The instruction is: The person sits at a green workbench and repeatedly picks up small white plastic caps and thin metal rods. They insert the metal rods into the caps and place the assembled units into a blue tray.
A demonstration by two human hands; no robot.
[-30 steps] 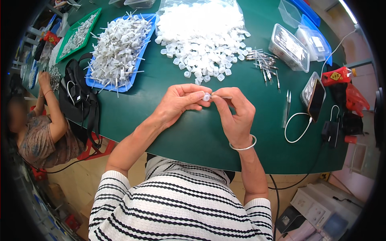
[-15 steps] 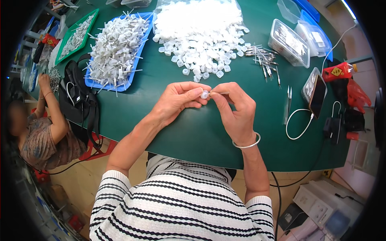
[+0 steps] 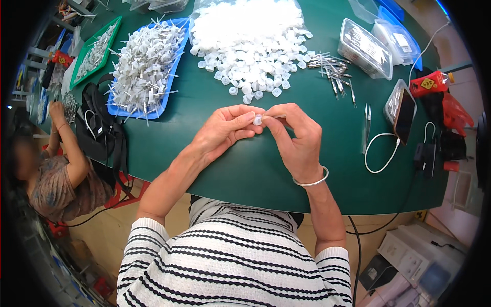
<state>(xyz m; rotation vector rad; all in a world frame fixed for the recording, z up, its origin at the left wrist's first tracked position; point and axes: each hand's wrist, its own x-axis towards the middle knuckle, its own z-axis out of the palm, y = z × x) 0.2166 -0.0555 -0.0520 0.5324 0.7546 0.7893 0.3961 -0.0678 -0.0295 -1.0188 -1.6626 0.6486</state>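
Observation:
Above the near part of the green table, my left hand (image 3: 225, 125) is closed, pinching a small white plastic cap (image 3: 257, 119) between thumb and fingertips. My right hand (image 3: 297, 138), with a silver bangle at its wrist, is closed right beside the cap. Its thumb and forefinger pinch together at the cap's side; what lies between them is too small and too covered to make out. Beyond both hands spreads a big heap of similar white caps (image 3: 250, 71), spilling from a clear plastic bag.
A blue tray (image 3: 168, 97) heaped with white caps on thin stems stands left, a green tray (image 3: 118, 25) behind it. On the right lie metal pins (image 3: 335, 74), tweezers (image 3: 366, 128), a clear box (image 3: 365, 48) and a cabled phone (image 3: 405, 117). Another person (image 3: 69, 169) sits at left.
Both hands stay together around the cap, with only a slight shift of the fingers. The whole view has moved a little.

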